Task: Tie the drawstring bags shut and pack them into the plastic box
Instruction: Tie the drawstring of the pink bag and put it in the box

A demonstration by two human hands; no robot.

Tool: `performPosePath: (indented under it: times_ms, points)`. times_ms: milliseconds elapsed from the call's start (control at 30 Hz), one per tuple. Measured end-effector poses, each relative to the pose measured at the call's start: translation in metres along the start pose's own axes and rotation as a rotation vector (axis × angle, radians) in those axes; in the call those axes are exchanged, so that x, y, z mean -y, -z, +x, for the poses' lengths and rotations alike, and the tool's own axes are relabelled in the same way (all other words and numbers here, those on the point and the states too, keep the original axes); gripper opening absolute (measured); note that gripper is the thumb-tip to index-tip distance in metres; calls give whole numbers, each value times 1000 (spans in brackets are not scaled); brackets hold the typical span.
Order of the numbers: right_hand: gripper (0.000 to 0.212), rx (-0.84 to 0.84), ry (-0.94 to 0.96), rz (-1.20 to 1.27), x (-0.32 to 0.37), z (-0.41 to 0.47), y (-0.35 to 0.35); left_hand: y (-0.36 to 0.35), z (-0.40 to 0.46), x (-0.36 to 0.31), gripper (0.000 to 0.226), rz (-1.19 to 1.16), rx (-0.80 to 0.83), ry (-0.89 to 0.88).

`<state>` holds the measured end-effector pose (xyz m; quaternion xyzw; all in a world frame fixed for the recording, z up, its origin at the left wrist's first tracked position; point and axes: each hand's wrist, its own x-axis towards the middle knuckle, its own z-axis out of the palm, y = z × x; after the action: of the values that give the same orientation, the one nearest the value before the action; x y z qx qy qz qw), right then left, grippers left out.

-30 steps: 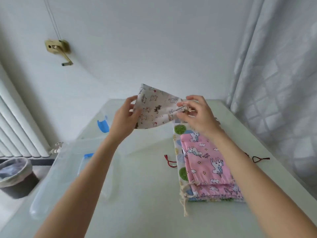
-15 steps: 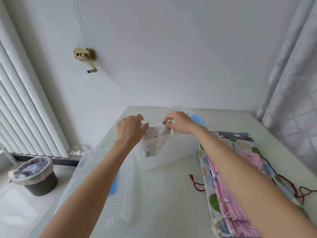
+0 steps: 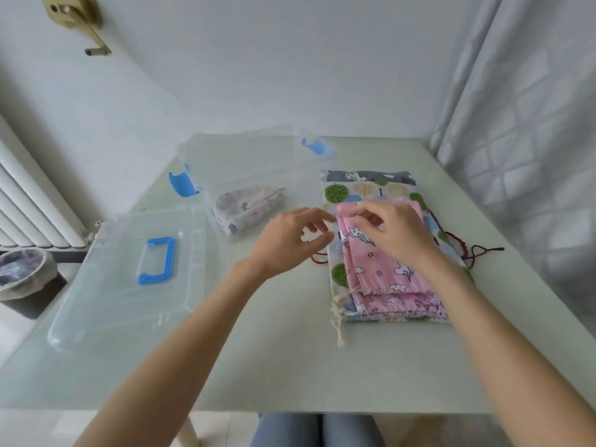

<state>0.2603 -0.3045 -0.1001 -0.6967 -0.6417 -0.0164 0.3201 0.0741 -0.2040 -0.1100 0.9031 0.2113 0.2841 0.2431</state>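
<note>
R hand (image 3: pixel 392 230) pinching pink bag (image 3: pixel 383 262) top corner; L hand (image 3: pixel 290 240) loose, empty, just beside.

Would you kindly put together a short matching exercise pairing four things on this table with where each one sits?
Things:
1. cream animal-print bag
2. box lid
3. pink unicorn bag
4. right hand

Places:
A. flat on the table, left of the plastic box
B. on top of the stack of bags
C. inside the plastic box
D. at the far edge of the pink bag

Pairs: 1-C, 2-A, 3-B, 4-D
</note>
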Motion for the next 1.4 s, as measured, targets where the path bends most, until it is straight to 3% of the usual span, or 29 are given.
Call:
performPosePath:
  times_ms: [67, 167, 433, 667, 767, 967, 1067, 1167, 1267, 1400]
  points:
    - [15, 28, -83, -11, -18, -34, 7, -28, -5, -10, 27, 6, 155, 45]
    - [13, 19, -194, -57, -45, -81, 17, -62, -14, -25, 30, 94, 254, 105]
    - [24, 12, -295, -99, -75, -142, 28, -70, -39, -26, 21, 71, 258, 142]
    - [10, -89, -242, -107, -70, -139, 29, -51, -38, -17, 11, 158, 118, 61]
    - [11, -142, -224, -34, -65, -130, 34, -49, -34, -9, 11, -85, 5, 217]
    - [13, -276, -364, 98, -66, -125, 33, -45, -40, 4, 17, -538, -306, 523]
    - [12, -328, -360, 255, -53, -118, 33, -48, -38, -6, 17, -780, -262, 474]
    - [16, -330, -223, 386, -31, -104, 32, -56, -31, -23, 16, -913, -196, 371]
    - [22, -266, -231, 704, -18, -89, 28, -65, -21, -36, 30, -998, -182, 300]
    - [25, -248, -258, 1118, -14, -78, 20, -71, -8, -49, 43, -1406, -216, 284]
